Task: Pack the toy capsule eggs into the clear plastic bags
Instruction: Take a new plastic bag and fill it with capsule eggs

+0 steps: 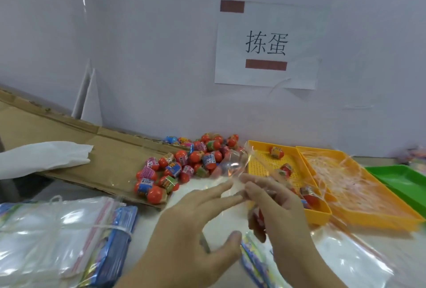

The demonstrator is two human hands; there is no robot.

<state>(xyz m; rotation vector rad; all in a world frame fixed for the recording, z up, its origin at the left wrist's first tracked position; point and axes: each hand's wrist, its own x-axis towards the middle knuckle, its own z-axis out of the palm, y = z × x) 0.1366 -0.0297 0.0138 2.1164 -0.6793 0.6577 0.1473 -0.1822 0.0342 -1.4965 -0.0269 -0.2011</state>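
Note:
A heap of red toy capsule eggs (184, 165) with coloured labels lies on the table and on the cardboard edge, beyond my hands. My left hand (191, 225) and my right hand (276, 209) meet in front of me, both pinching the mouth of a clear plastic bag (232, 163) that stretches up toward the eggs. Something red shows under my right palm, but I cannot tell what. Three more eggs (276, 152) lie in the nearer orange tray (258, 168).
A flattened cardboard sheet (103, 154) lies at left with white cloth (41, 156) on it. Bundled clear zip bags (53, 237) sit at front left, more bags (341, 255) at front right. A second orange tray (368, 195) holds plastic strips; a green tray (401, 179) stands far right.

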